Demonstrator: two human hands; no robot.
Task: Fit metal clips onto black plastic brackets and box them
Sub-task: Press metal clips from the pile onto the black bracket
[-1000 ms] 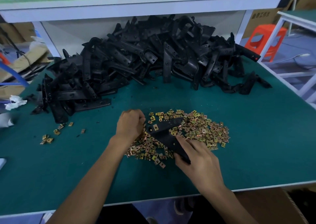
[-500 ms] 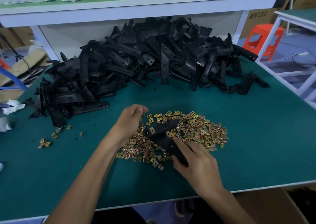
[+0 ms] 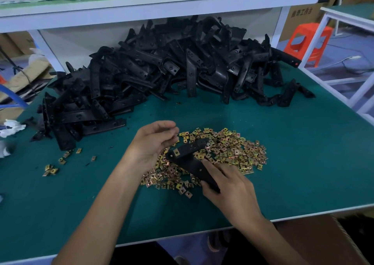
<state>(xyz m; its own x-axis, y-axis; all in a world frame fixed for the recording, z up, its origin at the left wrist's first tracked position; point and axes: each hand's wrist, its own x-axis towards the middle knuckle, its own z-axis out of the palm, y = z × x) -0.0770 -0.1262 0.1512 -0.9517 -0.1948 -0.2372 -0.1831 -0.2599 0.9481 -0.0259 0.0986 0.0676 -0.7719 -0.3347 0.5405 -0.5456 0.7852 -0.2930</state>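
1. Brown cardboard box (image 3: 299, 22), top right behind white bench leg: dark printed Chinese chars on its front, one row.
2. Last three chars read "工作台".
3. First two chars on same box: too blurred to read.
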